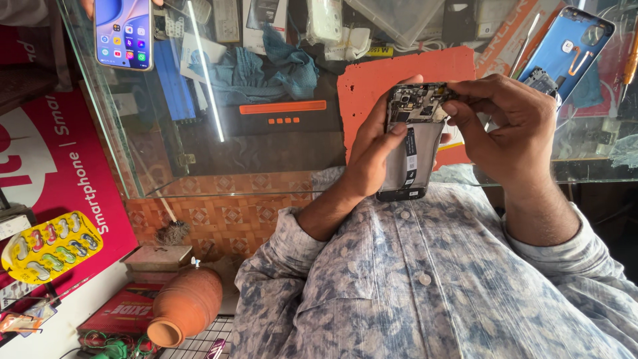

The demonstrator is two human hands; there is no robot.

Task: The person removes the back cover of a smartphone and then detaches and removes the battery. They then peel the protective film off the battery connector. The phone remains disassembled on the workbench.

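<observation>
Hands are working over the glass counter (199, 166): left hand (375, 156) is gripping an opened phone (412, 143), back cover already off, while right hand (508, 123) is pinching at its exposed top board.

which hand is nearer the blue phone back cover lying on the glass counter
Right. The right hand sits just beside and below the blue back cover; the left hand, holding the opened phone, is farther off, across the phone.
</observation>
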